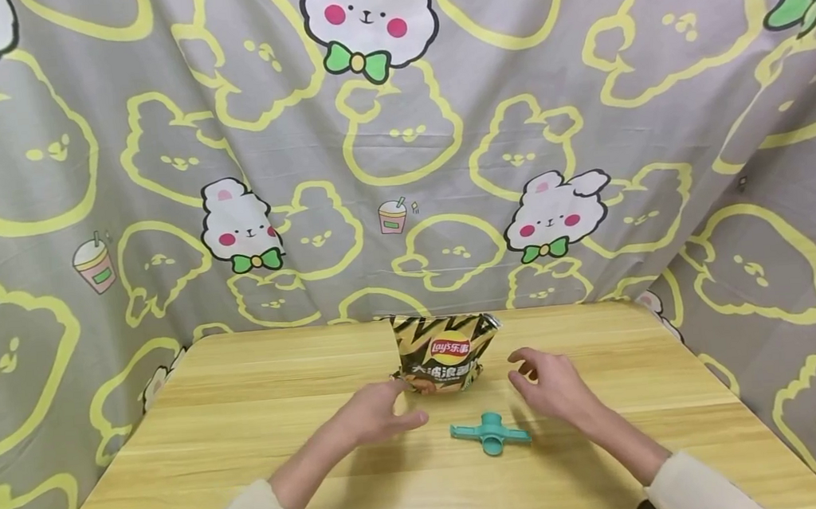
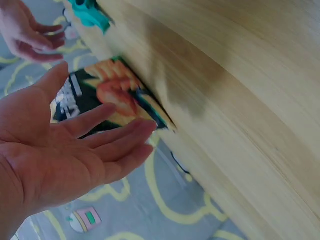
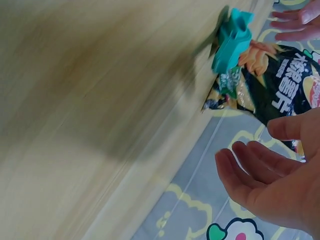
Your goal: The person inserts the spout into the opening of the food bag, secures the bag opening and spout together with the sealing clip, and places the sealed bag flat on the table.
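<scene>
A black and gold bag of Lay's chips (image 1: 447, 353) stands upright near the back of the table, its printed front toward me. My left hand (image 1: 380, 413) is by the bag's lower left corner, fingers spread and relaxed, palm facing inward; nothing is in it in the left wrist view (image 2: 75, 145). To the right of the bag hovers my right hand (image 1: 549, 383), its fingers loosely bent and holding nothing. Between the hands, in front of the bag, lies a teal bag clip (image 1: 491, 432) with a round spout in its middle, also visible in the right wrist view (image 3: 232, 42).
The light wooden table (image 1: 249, 427) reaches back to a grey curtain (image 1: 400, 151) printed with yellow outlines and white cartoon animals. The curtain also hangs along both sides of the table.
</scene>
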### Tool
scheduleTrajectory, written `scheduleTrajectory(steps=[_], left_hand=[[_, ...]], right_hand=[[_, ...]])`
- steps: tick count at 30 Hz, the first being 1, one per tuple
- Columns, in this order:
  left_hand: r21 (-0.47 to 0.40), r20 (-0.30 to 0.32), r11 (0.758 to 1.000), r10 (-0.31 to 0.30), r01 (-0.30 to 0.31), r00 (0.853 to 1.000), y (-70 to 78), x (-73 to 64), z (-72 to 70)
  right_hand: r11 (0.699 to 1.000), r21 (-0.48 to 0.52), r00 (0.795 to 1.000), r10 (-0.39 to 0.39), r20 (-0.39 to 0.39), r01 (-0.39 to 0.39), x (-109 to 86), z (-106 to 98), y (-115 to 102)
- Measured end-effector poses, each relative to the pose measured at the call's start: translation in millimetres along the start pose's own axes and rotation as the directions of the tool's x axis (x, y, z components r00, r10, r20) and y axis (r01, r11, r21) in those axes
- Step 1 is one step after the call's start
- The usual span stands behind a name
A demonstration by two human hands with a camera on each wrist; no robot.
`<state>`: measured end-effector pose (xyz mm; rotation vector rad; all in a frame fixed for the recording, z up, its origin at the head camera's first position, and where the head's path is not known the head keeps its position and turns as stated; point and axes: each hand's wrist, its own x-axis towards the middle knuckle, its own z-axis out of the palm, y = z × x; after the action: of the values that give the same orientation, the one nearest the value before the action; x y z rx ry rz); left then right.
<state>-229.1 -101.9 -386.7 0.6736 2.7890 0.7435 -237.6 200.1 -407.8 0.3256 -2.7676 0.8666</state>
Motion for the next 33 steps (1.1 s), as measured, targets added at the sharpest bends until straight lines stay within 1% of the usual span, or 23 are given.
scheduleTrajectory(steps=[2, 5, 9, 15, 19, 23, 27, 30, 33], left_hand=[[0.007, 0.018, 0.999, 0.039, -0.039, 0.999, 3.9, 3.8, 4.4], [0.018, 0.030, 0.998, 0.063, -0.063, 0.998, 8.8, 9.4, 11.4], [0.012, 0.028, 0.998, 0.060, -0.060, 0.998, 15.8, 17.0, 19.8], [-0.032, 0.027, 0.997, 0.072, -0.071, 0.997, 23.3, 26.7, 30.8], [-0.074, 0.028, 0.994, 0.076, -0.074, 0.997, 27.7, 30.3, 37.0], [-0.119, 0.039, 0.991, 0.063, -0.058, 0.997, 31.5, 31.6, 41.9], [-0.135, 0.042, 0.990, 0.052, -0.046, 0.998, 33.2, 32.3, 45.7], [-0.138, 0.033, 0.989, 0.057, -0.052, 0.998, 33.6, 33.3, 48.0], [-0.153, 0.022, 0.987, 0.056, -0.052, 0.998, 34.2, 34.4, 50.3]], right_hand=[[0.999, 0.026, 0.999, 0.018, 0.031, -0.019, -1.2, 0.6, -2.8], [0.998, 0.060, 0.996, 0.033, 0.077, -0.037, -2.6, 2.0, -5.9], [0.995, 0.096, 0.992, 0.023, 0.122, -0.035, -5.1, 3.8, -7.1], [0.987, 0.156, 0.982, 0.011, 0.189, -0.042, -9.1, 4.1, -7.1], [0.982, 0.178, 0.969, 0.014, 0.246, -0.059, -11.2, 2.5, -7.3], [0.980, 0.184, 0.944, 0.016, 0.329, -0.081, -12.5, 0.2, -7.3], [0.974, 0.209, 0.910, -0.005, 0.415, -0.090, -14.1, -1.8, -4.1], [0.958, 0.246, 0.879, 0.011, 0.478, -0.146, -16.9, -2.7, -1.8], [0.936, 0.281, 0.853, 0.037, 0.521, -0.212, -19.5, -3.6, -1.1]])
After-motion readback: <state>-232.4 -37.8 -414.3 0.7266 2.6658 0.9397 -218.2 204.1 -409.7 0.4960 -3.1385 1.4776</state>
